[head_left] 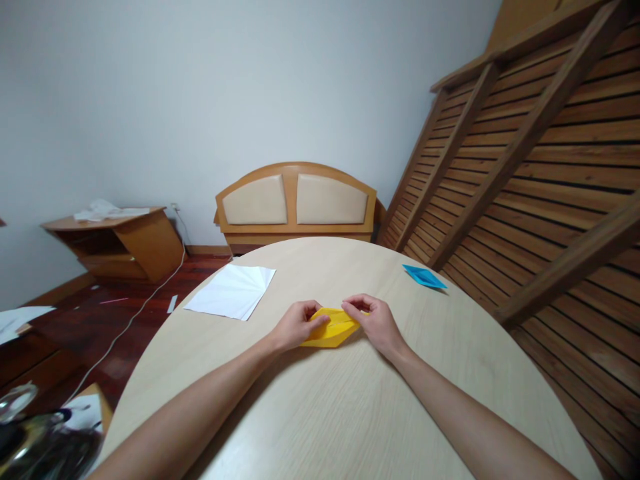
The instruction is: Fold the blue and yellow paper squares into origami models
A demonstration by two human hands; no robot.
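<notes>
A folded piece of yellow paper, pointed at both ends [331, 329], lies flat near the middle of the round pale-wood table [350, 413], its long axis running left to right across the person's view. Both hands meet on it from opposite ends: the left hand [296, 324] is curled over the left part, fingertips pressing down on the paper, while the right hand [376, 321] pinches the upper right edge between thumb and fingers. The two hands are about equally near, each covering its own end, and only the lower middle of the yellow paper shows between them. Bare tabletop lies all around the paper toward the person. A creased white paper sheet [233, 291] rests well apart to the left, close to the far left rim, and a small folded blue paper shape [423, 276] lies well apart to the right, near the far right rim.
</notes>
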